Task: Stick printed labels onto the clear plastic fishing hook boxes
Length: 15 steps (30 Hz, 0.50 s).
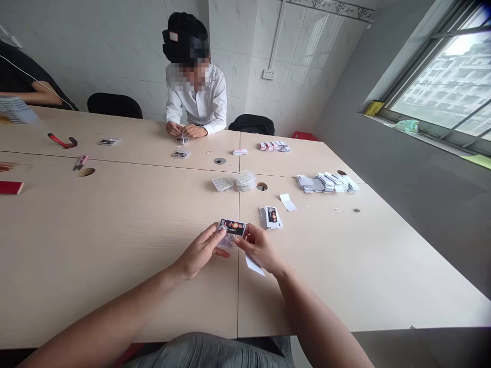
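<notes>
Between my two hands is a small clear plastic pack (231, 228) with a black printed label along its top part. My left hand (203, 249) grips its left side, thumb across the front. On the right edge, my right hand (260, 247) pinches the same pack with thumb and fingers. A white paper slip (254, 265) pokes out below my right hand, partly hidden by it. Just beyond that hand lies a stack of printed cards (271, 217). Farther off are two piles of clear packs, the left pile (223, 184) and the right pile (245, 180).
Across the table (115, 245) a person in a white shirt (196, 97) handles a small pack. White paper slips (326, 183) are heaped at right, near a single folded slip (287, 202). Pink cutters (80, 162) and a red-black tool (62, 141) lie at left. Cable holes (262, 187) pierce the tabletop.
</notes>
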{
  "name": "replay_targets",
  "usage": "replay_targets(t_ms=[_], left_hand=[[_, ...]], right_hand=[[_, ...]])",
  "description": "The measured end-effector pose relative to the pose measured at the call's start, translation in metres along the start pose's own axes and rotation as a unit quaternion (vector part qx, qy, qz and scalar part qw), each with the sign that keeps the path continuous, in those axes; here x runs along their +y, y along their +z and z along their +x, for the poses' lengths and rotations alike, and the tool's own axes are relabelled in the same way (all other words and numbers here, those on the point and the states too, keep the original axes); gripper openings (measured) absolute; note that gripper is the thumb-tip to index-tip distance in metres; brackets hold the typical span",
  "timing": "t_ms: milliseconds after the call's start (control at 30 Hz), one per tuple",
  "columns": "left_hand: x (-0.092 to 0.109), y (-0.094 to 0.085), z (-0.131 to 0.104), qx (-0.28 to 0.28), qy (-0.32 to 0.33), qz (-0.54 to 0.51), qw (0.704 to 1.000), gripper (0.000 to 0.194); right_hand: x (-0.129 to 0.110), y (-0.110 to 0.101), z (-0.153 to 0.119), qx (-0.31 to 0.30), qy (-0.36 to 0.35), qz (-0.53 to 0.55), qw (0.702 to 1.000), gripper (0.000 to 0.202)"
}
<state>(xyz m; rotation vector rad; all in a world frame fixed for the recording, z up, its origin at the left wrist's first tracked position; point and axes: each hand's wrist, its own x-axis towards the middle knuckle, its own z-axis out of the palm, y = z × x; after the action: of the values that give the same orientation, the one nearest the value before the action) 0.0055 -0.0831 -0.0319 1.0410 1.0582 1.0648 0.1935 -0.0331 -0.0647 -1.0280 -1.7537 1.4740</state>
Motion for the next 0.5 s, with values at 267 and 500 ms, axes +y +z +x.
replay_targets(t_ms=[267, 500], left_hand=[[-0.011, -0.010, 0.006, -0.019, -0.037, -0.051, 0.998, 0.037], [-0.007, -0.029, 0.011, -0.050, -0.079, -0.070, 0.993, 0.034]], right_hand=[[0.005, -0.005, 0.002, -0.022, 0.004, -0.003, 1.000, 0.027], [0.005, 0.003, -0.002, -0.051, 0.022, 0.045, 0.997, 0.028]])
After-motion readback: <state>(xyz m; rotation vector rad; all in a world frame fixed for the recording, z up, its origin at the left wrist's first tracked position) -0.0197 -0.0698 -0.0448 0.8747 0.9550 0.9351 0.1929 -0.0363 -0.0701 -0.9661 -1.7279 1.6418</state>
